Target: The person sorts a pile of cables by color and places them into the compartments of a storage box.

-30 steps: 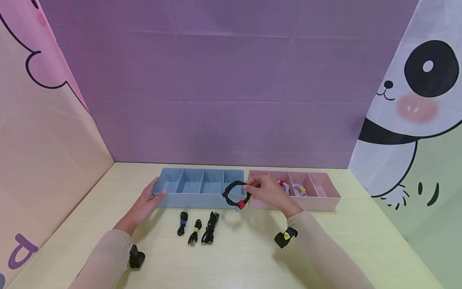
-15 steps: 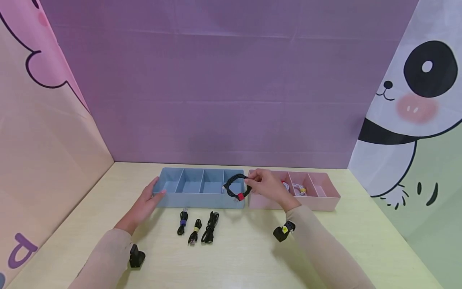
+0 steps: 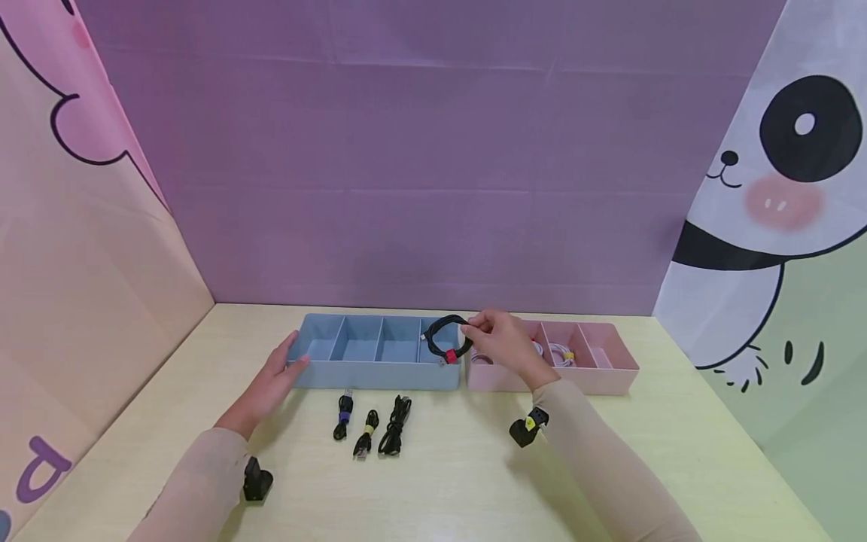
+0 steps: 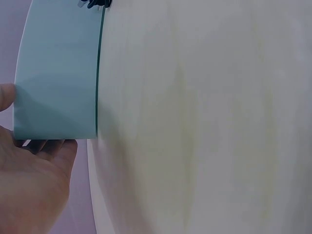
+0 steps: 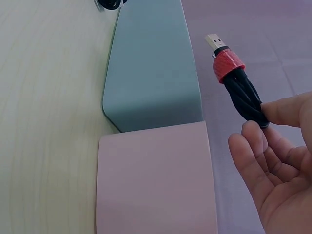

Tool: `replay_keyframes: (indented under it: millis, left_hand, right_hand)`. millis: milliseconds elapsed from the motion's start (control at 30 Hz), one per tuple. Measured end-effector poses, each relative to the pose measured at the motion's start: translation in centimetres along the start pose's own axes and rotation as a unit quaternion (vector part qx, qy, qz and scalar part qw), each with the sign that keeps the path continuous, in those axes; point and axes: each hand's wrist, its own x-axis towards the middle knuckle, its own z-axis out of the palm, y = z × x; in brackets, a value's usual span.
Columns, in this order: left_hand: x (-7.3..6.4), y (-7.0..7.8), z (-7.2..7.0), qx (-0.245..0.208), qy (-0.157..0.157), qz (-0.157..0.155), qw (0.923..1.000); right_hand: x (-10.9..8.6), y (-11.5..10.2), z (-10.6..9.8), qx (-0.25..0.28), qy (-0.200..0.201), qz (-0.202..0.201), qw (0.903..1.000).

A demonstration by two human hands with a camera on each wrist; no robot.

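A coiled black USB cable (image 3: 436, 328) with a red tie hangs from the right hand (image 3: 506, 340), pinched between thumb and fingers. It overlaps the rightmost compartment of the blue divided box (image 3: 379, 376) in the head view. The right wrist view shows its metal plug (image 5: 214, 42) pointing up past the red tie (image 5: 228, 66). At the blue box's left end, the left hand (image 3: 272, 380) holds the wall, thumb at the rim and fingers along the outside. Three bundled black cables lie before the box: one purple-tied (image 3: 344, 410), one yellow-tied (image 3: 368, 430), one thicker (image 3: 395, 427).
A pink divided box (image 3: 565, 382) stands close to the blue one's right end, with white cables (image 3: 562, 354) in some compartments. Both boxes sit near the table's (image 3: 460, 482) back edge, before a purple backdrop (image 3: 433, 188). Printed cloth panels rise on both sides.
The right hand has lifted the black cable slightly up and away toward the back, over the blue box's right end. The left hand has stayed at the box's left end.
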Motion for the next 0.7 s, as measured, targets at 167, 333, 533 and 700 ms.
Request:
replay_keyframes:
  millis: [167, 333, 533, 700]
  left_hand:
    - [0.0, 0.0, 0.0, 0.001, -0.002, -0.001, 1.0000]
    - [0.0, 0.0, -0.1, 0.000, -0.001, 0.005, 1.0000]
    - [-0.3, 0.4, -0.2, 0.004, 0.000, 0.005, 1.0000]
    - [-0.2, 0.4, -0.2, 0.007, 0.000, 0.005, 1.0000]
  right_hand:
    - [0.2, 0.0, 0.1, 0.000, 0.007, 0.001, 1.0000]
    - [0.5, 0.1, 0.3, 0.006, 0.015, 0.001, 0.9999]
    - [0.8, 0.0, 0.6, 0.008, 0.025, 0.014, 0.9996]
    - [1.1, 0.0, 0.9, 0.009, 0.028, 0.025, 0.9992]
